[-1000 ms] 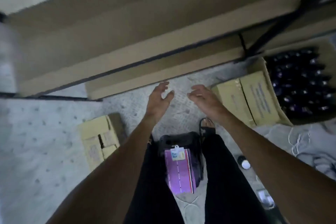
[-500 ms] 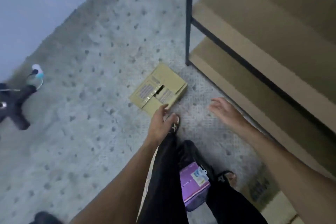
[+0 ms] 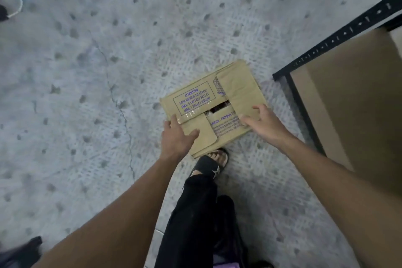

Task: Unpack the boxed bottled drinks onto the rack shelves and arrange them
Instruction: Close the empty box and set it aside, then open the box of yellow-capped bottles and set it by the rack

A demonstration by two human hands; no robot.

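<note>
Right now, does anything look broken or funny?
Yes. The cardboard box on the floor has a ragged hole where its top flaps meet, dark inside showing, and its tape looks crinkled.

Dim, flat light; wide-angle bending, blurred frame edges.

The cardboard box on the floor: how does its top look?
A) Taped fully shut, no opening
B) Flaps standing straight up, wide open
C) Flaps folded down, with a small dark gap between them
C: the cardboard box has its flaps lying flat, yet a dark gap shows between them near the middle.
</note>
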